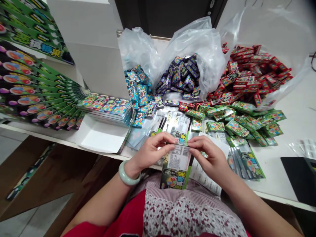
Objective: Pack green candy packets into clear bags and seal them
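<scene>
- While the left hand (150, 152) and right hand (209, 158) work together, a printed packet (176, 166) stands at the front edge of the surface (295, 113), barcode panel upward.
- Fingers (168, 140) of both hands are closed in a firm pinch on the packet's upper part, tips nearly meeting.
- A printed sheet (204, 174) lies under the right hand.
- Green packets (237, 127) lie loose to the right; red packets (256, 72), purple packets (178, 77) and blue packets (138, 95) sit heaped beyond, among clear plastic bags (207, 49).
- Risk: a slackened pinch could drop the packet over the edge.
- Risk: with no dividers, a forearm brushing the piles could mix the colours.
</scene>
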`<state>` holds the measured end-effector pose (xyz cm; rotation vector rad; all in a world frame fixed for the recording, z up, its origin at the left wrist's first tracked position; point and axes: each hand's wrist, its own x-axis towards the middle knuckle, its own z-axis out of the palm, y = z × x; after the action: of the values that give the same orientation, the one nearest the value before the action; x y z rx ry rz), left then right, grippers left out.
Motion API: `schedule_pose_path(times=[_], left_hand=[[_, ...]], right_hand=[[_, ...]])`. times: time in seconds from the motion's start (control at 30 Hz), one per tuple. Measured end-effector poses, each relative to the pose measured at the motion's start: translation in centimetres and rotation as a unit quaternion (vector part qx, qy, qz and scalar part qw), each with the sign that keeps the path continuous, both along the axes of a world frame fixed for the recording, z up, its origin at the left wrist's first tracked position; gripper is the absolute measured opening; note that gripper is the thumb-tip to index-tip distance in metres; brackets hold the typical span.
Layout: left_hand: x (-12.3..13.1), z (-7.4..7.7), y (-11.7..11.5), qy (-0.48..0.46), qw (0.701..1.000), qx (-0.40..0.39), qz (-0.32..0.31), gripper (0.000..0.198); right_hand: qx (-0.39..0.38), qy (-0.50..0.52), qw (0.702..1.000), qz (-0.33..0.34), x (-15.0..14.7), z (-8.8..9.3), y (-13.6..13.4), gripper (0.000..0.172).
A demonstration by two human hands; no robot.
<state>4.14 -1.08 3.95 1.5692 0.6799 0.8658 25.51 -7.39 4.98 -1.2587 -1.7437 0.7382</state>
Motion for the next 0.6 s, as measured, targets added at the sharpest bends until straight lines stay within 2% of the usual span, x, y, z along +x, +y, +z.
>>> schedule_pose_path(times=[0.23, 0.43, 0.53, 0.6], left_hand=[[0.4, -0.1, 0.0, 0.043, 0.999, 0.003, 0.028, 0.007], [0.7, -0.7, 0.3, 0.015, 0.998, 0.022, 0.054, 0.004], [0.9, -0.9, 0.6, 0.028, 0.997, 0.031, 0.062, 0.007], [1.0, -0.9, 0.9, 0.038, 0.997, 0.036, 0.063, 0.007]], right_hand=[[0.011, 0.048, 0.999, -0.013, -0.6, -0.9, 0.3, 0.013], [0.029, 0.056, 0.997, -0.032, -1.3, -1.6, 0.8, 0.011], [0.011, 0.075, 0.996, -0.041, -1.6, -1.4, 0.9, 0.008], [-0.033, 0.119, 0.992, -0.034, -1.2, -1.2, 1.1, 0.005]])
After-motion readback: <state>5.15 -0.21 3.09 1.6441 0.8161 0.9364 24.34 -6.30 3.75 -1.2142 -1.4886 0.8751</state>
